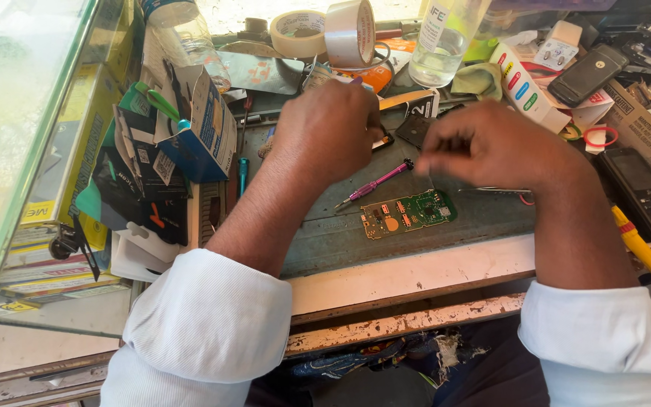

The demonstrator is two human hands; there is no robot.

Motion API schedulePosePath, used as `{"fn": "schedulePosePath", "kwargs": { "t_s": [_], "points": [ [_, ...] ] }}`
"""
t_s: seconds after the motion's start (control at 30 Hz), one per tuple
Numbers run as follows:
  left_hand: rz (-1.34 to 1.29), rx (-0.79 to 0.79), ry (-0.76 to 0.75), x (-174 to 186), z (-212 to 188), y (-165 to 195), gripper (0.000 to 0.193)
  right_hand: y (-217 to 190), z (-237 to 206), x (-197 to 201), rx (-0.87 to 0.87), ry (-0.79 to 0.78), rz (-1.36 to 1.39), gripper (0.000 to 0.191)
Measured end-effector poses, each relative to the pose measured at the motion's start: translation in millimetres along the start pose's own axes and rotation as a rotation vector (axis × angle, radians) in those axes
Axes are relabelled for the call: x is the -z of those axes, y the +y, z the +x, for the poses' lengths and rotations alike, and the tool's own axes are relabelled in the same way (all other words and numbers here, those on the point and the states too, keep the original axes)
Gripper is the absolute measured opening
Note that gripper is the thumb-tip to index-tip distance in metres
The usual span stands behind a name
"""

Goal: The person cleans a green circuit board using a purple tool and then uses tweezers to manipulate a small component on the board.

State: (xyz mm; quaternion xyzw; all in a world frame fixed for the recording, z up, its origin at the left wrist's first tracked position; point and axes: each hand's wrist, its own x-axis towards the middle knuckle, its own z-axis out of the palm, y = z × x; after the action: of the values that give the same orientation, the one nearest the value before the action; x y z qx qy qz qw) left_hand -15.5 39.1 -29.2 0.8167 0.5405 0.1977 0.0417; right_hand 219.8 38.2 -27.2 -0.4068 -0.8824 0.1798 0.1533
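Note:
A green circuit board [408,213] lies on the grey work mat [386,234] near the bench's front edge. A pink-handled small screwdriver [373,185] rests just behind it. My left hand [331,130] hovers above the mat with its fingers curled around a small dark part whose edge shows at its right side. My right hand [491,143] is close beside it, fingers pinched together near a small dark square piece [414,128]. What the fingertips hold is hidden. Metal tweezers [502,190] lie under my right wrist.
Two tape rolls [325,32] and a clear bottle [440,41] stand at the back. A blue cardboard box [205,132] and a glass case [24,151] crowd the left. Phones [646,192] and a yellow-handled tool [642,245] lie right.

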Motion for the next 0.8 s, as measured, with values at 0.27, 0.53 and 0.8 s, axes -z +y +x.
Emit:
{"fn": "schedulePosePath", "kwargs": {
  "t_s": [0.27,0.53,0.8],
  "points": [
    [-0.046,-0.055,-0.098,-7.4,-1.5,6.0,0.017,-24.7,-2.5,-3.1,-0.102,-0.253,0.062,0.053],
    [-0.040,-0.056,-0.147,-6.4,-2.4,5.3,0.018,-26.8,-5.2,-7.0,0.035,-0.253,-0.006,0.063],
    [-0.033,-0.048,-0.158,-6.9,-2.3,6.4,0.019,-26.1,-6.3,-6.2,-0.082,-0.267,-0.030,0.058]
  ]
}}
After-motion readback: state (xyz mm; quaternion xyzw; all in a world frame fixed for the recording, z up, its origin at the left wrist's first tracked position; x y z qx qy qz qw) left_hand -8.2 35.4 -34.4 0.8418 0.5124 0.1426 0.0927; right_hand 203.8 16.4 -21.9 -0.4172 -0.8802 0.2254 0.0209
